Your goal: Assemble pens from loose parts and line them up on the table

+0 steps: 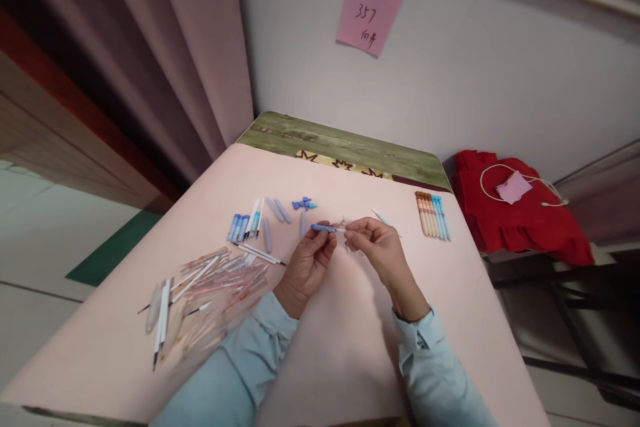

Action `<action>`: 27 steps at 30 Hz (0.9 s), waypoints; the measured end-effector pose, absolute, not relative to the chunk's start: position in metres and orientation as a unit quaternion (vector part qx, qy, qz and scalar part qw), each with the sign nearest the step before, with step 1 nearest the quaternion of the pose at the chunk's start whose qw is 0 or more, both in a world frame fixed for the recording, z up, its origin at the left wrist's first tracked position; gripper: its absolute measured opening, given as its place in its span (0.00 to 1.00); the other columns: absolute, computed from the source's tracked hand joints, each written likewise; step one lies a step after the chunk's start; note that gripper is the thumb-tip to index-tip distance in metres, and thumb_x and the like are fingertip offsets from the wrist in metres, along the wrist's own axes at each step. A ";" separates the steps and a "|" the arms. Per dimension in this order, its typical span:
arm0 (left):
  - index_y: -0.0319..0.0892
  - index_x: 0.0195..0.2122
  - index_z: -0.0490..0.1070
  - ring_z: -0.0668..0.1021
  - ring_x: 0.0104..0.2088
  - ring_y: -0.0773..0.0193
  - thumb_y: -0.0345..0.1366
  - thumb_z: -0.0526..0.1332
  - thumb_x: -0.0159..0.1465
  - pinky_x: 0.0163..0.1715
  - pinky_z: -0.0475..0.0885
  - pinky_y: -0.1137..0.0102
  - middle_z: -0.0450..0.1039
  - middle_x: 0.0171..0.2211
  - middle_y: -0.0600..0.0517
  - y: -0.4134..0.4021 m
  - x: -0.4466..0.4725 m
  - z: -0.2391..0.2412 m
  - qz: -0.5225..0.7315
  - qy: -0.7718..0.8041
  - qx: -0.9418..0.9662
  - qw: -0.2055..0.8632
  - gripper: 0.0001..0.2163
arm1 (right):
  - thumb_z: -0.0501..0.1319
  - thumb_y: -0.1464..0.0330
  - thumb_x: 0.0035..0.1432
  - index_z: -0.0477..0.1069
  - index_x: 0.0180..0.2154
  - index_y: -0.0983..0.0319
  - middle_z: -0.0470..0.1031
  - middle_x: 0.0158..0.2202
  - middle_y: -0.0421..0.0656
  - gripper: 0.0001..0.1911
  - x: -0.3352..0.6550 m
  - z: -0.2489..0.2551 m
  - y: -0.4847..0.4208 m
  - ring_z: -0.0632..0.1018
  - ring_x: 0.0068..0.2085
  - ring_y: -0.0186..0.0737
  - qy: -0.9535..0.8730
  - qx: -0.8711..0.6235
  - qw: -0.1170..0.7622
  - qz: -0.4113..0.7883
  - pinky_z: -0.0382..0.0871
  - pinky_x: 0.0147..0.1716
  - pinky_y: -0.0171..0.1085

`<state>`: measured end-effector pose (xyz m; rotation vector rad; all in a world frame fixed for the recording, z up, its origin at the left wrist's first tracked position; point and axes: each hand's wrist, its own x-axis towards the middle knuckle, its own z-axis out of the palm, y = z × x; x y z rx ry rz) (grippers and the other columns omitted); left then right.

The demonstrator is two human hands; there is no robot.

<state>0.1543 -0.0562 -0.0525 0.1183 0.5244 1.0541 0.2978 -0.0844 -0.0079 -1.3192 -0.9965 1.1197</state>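
Everything sat on a smooth, matte pink table cover (345,353), and I place it all from the blue pen barrel (324,228) I held above its middle.

Far to the left of the barrel and nearer to me lay a loose heap of thin, glossy clear refills (220,283), long and needle-straight, with a couple of white pens (163,320) at its outer edge. Left of the barrel and a little farther off, a short row of blue caps (239,227) lay side by side, stubby and rounded. Just left of the barrel and beyond it were pale lavender tubes (279,210), soft-looking and blunt-ended, and a small cluster of bright blue clips (304,203).

My left hand (306,267) was curled, thumb and forefinger pinched around the barrel. It was a short, slim cylinder of opaque blue plastic, lying roughly level, with a pale tip pointing right.

My right hand (379,247) met it there, fingertips closed on that pale end; what exactly they gripped was too small to tell.

Right of the barrel, near the table's edge, lay a tidy row of finished pens (433,215), orange ones and then blue, all parallel. Farther right, off the table, a rumpled red cloth (520,227) lay on a chair.
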 end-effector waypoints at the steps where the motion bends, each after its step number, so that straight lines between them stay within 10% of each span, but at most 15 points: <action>1: 0.36 0.38 0.76 0.80 0.32 0.73 0.22 0.63 0.61 0.37 0.78 0.82 0.77 0.36 0.50 -0.056 0.154 -0.053 0.495 0.247 0.059 0.831 0.06 | 0.72 0.60 0.46 0.77 0.32 0.62 0.75 0.23 0.39 0.14 0.297 -0.007 -0.085 0.75 0.26 0.34 -0.425 -0.556 0.540 0.468 0.71 0.28 0.35; 27: 0.36 0.36 0.76 0.78 0.27 0.73 0.28 0.70 0.57 0.28 0.77 0.80 0.78 0.34 0.50 -0.058 0.153 -0.055 0.459 0.244 0.097 0.849 0.06 | 0.70 0.58 0.51 0.78 0.33 0.61 0.79 0.28 0.42 0.13 0.303 -0.005 -0.088 0.75 0.27 0.37 -0.469 -0.613 0.530 0.350 0.70 0.28 0.35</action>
